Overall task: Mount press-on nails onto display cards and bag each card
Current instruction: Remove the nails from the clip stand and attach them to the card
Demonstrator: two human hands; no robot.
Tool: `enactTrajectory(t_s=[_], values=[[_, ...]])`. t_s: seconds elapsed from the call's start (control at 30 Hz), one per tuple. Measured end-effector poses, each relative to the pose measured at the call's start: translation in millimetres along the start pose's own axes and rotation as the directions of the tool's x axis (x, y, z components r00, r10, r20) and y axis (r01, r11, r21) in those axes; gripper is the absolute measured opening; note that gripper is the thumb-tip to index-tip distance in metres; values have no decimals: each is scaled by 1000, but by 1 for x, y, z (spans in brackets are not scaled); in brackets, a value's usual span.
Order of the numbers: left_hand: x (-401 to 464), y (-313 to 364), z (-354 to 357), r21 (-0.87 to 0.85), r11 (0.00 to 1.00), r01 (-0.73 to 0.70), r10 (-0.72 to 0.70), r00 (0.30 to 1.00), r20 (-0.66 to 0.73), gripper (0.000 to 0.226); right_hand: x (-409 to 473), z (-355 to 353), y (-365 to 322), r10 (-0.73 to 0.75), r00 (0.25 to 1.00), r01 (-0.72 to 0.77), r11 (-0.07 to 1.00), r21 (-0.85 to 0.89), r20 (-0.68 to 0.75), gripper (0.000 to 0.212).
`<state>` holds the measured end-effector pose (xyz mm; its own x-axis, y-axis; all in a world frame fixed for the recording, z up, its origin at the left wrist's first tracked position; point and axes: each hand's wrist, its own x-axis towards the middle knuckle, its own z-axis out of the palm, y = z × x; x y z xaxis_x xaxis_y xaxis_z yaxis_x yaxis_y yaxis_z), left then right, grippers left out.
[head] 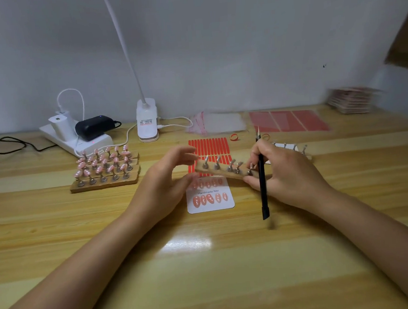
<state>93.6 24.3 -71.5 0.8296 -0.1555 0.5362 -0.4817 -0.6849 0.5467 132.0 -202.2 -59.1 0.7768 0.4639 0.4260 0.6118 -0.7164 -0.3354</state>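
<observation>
One display card (210, 203) is lying filled, unbagged — left hand (166, 178) and right hand (288, 172), also gripping tweezers (262, 174), are holding an emptied nail-stand strip (221, 171); loaded stands (105, 167) are waiting.

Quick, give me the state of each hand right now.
Left hand: holds one end of the wooden strip.
Right hand: holds the strip's other end and black tweezers.
</observation>
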Motion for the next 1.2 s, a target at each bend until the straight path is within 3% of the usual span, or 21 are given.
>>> enactTrajectory(t_s=[0.3,0.53,0.67,0.8,0.87,1.03,1.1,1.2], values=[[-6,-1,-6,86,995,47,-59,988,144,44,0,-20,41,181,983,-184,959,-215,-33,30],[-8,1,-11,210,976,53,-122,935,332,85,2,-15,46,224,966,-252,925,-284,-130,29],[-5,3,-12,181,980,86,-152,908,391,91,1,-16,42,169,962,-230,925,-301,-214,36],[-5,2,-10,90,987,134,-160,894,418,77,2,-13,25,25,919,-112,973,-201,-393,32],[-5,1,-9,46,988,147,-153,893,424,75,3,-8,12,-17,910,-65,981,-181,-414,27],[-6,1,-10,-72,986,148,-104,901,421,72,-3,12,-14,63,985,-38,987,157,-163,16],[-5,1,-9,-103,982,159,-102,902,420,75,-5,22,-17,90,996,-83,972,219,-21,13],[-4,2,-9,-123,982,147,-83,905,417,77,-3,27,-17,104,993,-114,951,286,50,11]])
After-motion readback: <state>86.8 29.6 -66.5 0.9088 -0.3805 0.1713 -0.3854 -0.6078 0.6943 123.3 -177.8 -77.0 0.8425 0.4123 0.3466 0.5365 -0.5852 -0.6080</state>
